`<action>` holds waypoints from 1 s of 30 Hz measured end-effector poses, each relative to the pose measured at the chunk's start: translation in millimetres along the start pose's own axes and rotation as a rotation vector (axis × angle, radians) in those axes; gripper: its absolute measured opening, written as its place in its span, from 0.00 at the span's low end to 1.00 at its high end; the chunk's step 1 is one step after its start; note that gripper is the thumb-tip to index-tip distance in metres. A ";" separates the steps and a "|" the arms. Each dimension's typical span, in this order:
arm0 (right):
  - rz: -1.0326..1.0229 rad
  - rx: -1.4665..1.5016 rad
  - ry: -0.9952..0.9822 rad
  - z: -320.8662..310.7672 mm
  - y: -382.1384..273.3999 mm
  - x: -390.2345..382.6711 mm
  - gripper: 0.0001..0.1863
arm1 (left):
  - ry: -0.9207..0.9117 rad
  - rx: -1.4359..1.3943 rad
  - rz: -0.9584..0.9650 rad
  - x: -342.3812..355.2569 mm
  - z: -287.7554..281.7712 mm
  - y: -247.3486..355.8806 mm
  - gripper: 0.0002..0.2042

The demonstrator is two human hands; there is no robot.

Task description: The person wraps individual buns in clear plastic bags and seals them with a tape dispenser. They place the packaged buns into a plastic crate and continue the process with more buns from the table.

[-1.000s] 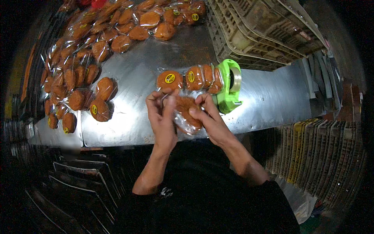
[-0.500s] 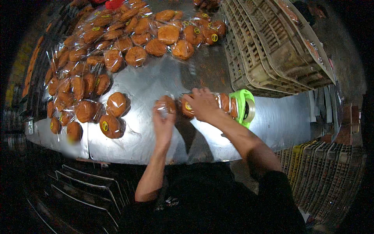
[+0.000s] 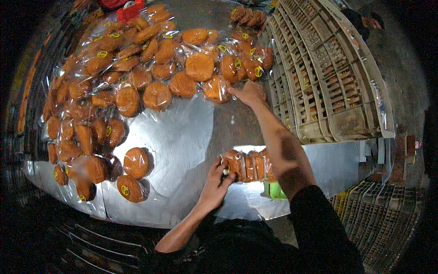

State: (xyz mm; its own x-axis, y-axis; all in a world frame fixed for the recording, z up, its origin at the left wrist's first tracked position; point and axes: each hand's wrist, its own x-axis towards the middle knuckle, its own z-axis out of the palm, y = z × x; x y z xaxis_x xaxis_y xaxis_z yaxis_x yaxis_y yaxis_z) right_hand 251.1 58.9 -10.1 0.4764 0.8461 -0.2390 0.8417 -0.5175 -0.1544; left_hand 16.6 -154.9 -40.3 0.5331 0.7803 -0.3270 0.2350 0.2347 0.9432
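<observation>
The thumb and fingers of my left hand (image 3: 213, 185) spread a bun's width, holding the left end of a row of wrapped buns (image 3: 250, 165) that runs rightward from them. Ahead, my right hand's (image 3: 250, 92) fingertips meet one wrapped bun (image 3: 212, 89); whether they grip it, I cannot tell. Left of those fingertips sprawls a pile of wrapped buns (image 3: 157, 97); right, plastic crates (image 3: 356, 121); nearer me, a partly hidden green tape dispenser (image 3: 276, 192).

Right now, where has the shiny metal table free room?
The table is bare between two outlying plastic-wrapped brown buns and the left hand, and right of the right forearm, before beige plastic crates. Heaped buns crowd the upper left.
</observation>
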 end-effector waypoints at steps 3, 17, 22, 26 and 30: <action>-0.212 0.138 0.291 -2.2 -10.4 -14.0 0.17 | 0.124 -0.202 0.007 14.9 -14.2 0.7 0.31; -0.595 0.819 0.648 -21.8 86.7 -321.5 0.49 | -0.118 -0.549 0.306 15.6 41.8 121.7 0.26; -0.129 1.188 0.784 -17.3 112.1 -346.1 0.43 | -0.044 -0.559 0.477 -29.6 57.9 127.2 0.31; -0.230 1.654 0.399 -19.4 115.2 -358.5 0.41 | 0.237 -0.324 0.509 -35.7 44.0 126.4 0.23; -0.438 1.202 0.303 -23.0 114.8 -375.2 0.21 | 0.345 -0.135 0.531 -56.1 56.0 107.5 0.21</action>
State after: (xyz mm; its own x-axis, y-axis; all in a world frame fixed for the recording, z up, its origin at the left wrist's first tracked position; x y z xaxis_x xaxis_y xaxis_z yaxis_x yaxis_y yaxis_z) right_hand 174.8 -315.0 83.9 0.3938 0.8853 0.2476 0.2648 0.1487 -0.9528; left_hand 57.5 -205.9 76.2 0.2516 0.9464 0.2025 -0.1052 -0.1813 0.9778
